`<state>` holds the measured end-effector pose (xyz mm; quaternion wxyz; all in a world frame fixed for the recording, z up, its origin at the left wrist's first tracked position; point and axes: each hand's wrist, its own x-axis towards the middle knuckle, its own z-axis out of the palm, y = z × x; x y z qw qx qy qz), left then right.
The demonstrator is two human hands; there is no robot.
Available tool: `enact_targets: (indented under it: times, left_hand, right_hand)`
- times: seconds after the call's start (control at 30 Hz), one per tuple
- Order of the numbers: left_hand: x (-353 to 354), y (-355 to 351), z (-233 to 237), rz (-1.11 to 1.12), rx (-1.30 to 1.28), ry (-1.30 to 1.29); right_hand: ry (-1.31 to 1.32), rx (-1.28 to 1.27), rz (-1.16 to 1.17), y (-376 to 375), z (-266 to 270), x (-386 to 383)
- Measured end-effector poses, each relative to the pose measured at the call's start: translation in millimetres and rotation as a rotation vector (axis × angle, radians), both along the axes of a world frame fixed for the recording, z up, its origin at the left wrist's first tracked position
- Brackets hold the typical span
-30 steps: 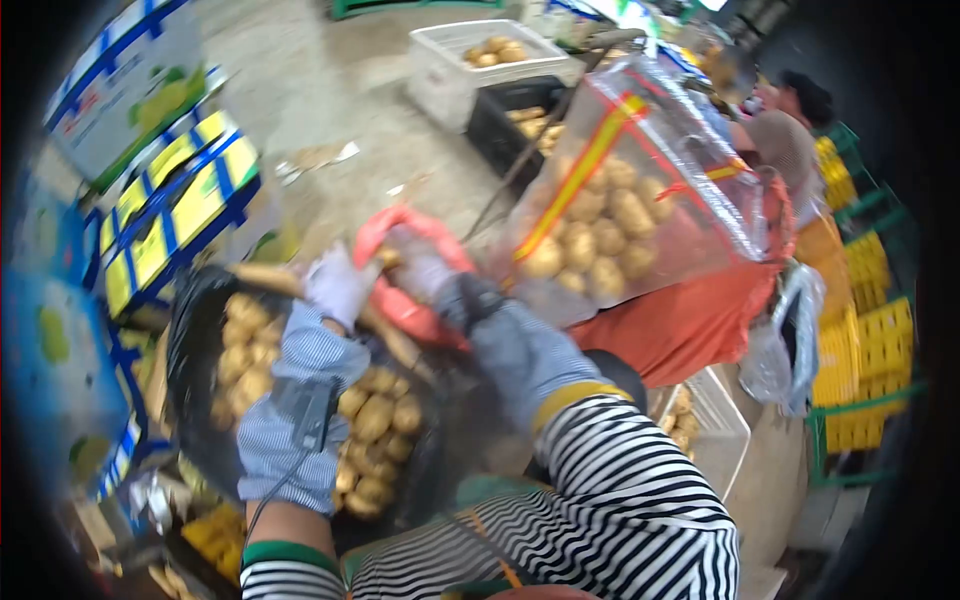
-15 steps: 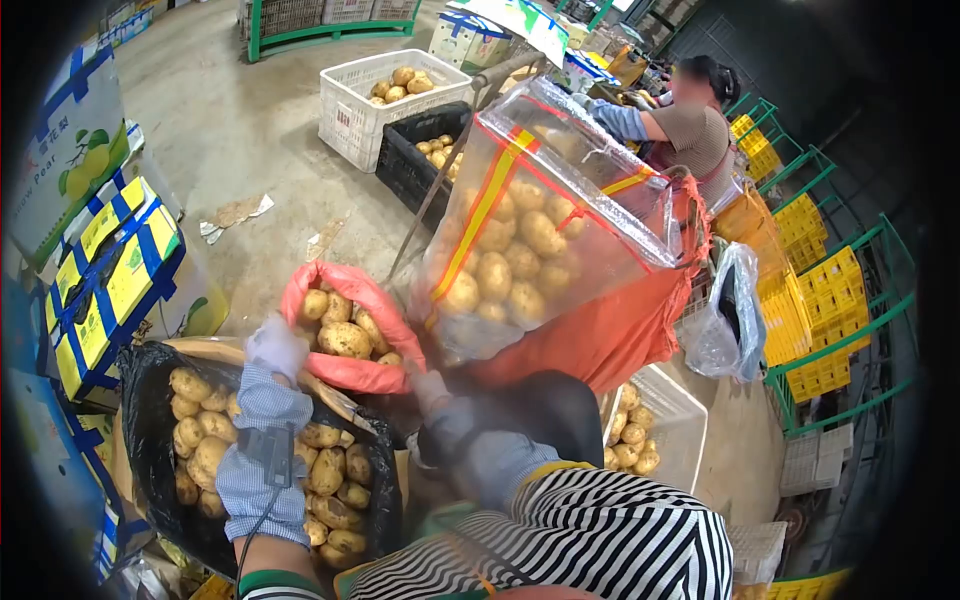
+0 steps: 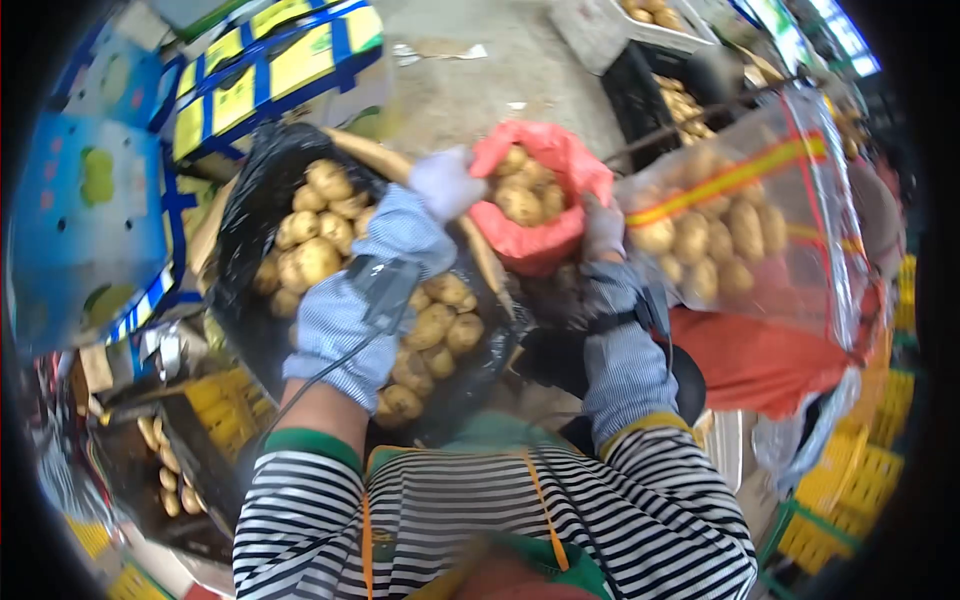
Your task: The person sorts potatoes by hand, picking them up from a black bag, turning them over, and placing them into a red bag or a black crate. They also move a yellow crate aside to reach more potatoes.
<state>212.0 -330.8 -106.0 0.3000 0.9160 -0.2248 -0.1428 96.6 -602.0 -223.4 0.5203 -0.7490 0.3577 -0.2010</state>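
A red sack (image 3: 500, 245) with an open mouth stands in front of me, and several potatoes (image 3: 522, 205) show inside it. My left hand (image 3: 443, 185), in a pale glove, is closed on the left side of its rim. On the opposite side, my gloved right hand (image 3: 603, 228) grips the rim, its fingers partly blurred. Under my left forearm is a carton lined with a black plastic bag (image 3: 240, 240), filled with potatoes (image 3: 318, 260). To the right of the sack, a clear plastic cover with a yellow-and-red stripe (image 3: 740, 185) encloses more potatoes.
A yellow-and-blue taped carton (image 3: 270, 80) and blue cartons (image 3: 90, 230) stand at the left. A black crate (image 3: 630, 105) and a white crate (image 3: 590, 35) hold potatoes at the back. Red fabric (image 3: 760, 355) hangs at right, and yellow crates (image 3: 850, 470) lie beyond.
My view has swung left and downward, so the sack appears higher and farther right. Both hands stay at its rim, and the right hand and forearm now show more plainly.
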Motion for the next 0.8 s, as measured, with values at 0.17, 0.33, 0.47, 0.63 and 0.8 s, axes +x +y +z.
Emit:
enact_targets:
  times: [0.17, 0.33, 0.47, 0.63, 0.8]
  left_hand:
    - [-3, -2, -3, 0.049, -0.037, -0.012]
    - [-5, -3, -1, 0.090, -0.039, 0.015]
    - [-8, -3, -5, 0.159, -0.088, -0.029]
    - [-4, -5, -12, 0.188, -0.149, -0.077]
    - [-4, -9, -15, 0.228, -0.175, -0.121]
  right_hand:
    - [0.458, -0.853, -0.142, 71, 49, -12]
    - [0.446, -0.797, 0.791, 90, 14, 27]
    - [0.267, -0.887, 0.648, 94, 8, 40]
    - [0.328, -0.997, 0.308, 57, -11, 76]
    - [0.595, -0.730, 0.502, 42, 27, 79]
